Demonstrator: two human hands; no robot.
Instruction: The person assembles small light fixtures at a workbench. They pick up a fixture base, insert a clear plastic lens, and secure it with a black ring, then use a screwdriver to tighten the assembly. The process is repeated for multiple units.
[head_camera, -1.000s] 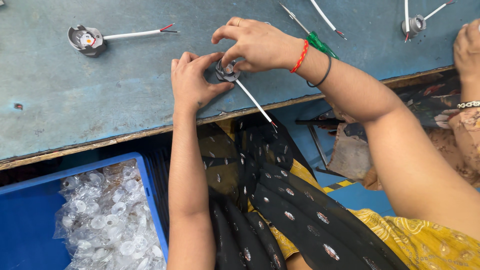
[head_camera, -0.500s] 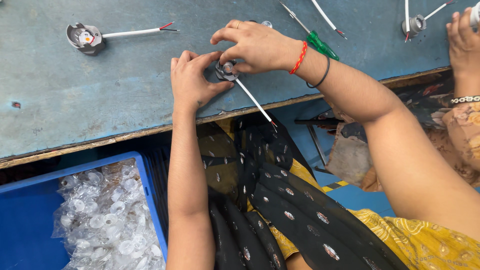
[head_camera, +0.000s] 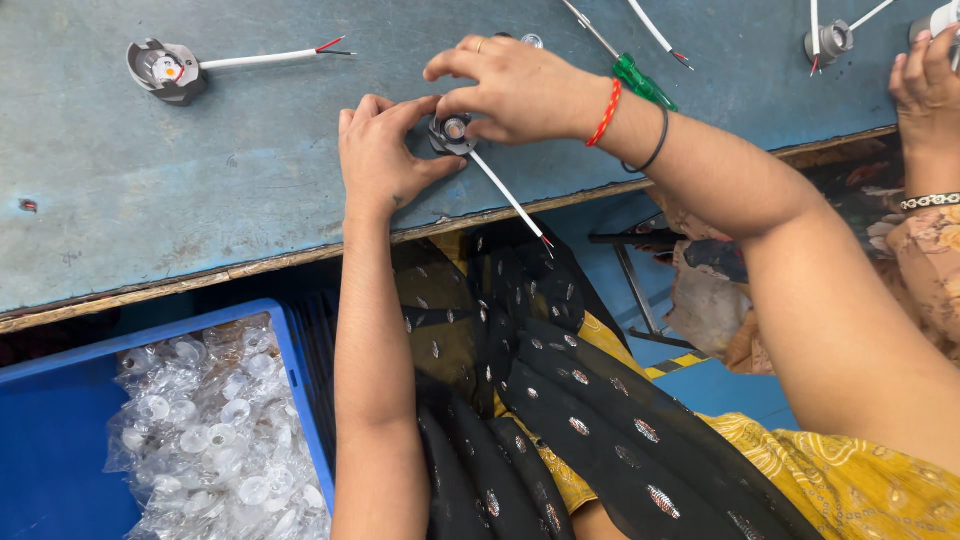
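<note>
A small round grey lamp holder (head_camera: 452, 133) with a clear centre rests on the blue-grey worktable (head_camera: 200, 190), near its front edge. A white wire (head_camera: 510, 200) runs from it over the table edge. My left hand (head_camera: 383, 153) pinches the holder from the left with thumb and fingers. My right hand (head_camera: 510, 85) presses on it from above and from the right; red and black bands circle that wrist.
A finished grey holder with a white wire (head_camera: 165, 70) lies at the far left of the table. A green-handled screwdriver (head_camera: 625, 65) lies behind my right wrist. Another person's hand (head_camera: 925, 85) works at the right. A blue crate (head_camera: 60, 430) of clear plastic caps (head_camera: 215, 430) sits below left.
Both hands stay on the small holder with slight finger shifts. The other person's hand at the right has moved up towards the table's far edge.
</note>
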